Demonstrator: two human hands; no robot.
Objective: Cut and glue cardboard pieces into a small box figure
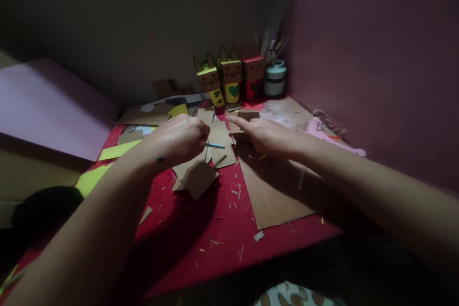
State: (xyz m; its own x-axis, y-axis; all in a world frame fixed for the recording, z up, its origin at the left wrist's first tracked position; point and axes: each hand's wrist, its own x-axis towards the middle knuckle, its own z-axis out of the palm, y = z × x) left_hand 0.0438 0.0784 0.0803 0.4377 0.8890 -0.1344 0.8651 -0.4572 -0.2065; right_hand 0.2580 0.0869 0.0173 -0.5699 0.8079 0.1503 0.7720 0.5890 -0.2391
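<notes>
My left hand (188,134) is closed in a fist above the middle of the table, and a thin light-blue stick (216,146) juts from it to the right. What kind of tool the stick belongs to is hidden by the fist. Across from it, my right hand (263,135) has its index finger stretched left along a small folded cardboard piece (235,129) with a corrugated edge. Its other fingers are curled and mostly hidden at that piece. Flat cardboard scraps (222,136) lie between the hands, and a large cardboard sheet (268,196) lies beneath my right forearm.
Two yellow box figures with ears (231,79) and a red one (254,79) stand at the back, beside a pale-blue container (275,79). A pink glue gun (322,136) lies at right. Yellow paper (120,149) lies left on the red tabletop (201,239), among small trimmings.
</notes>
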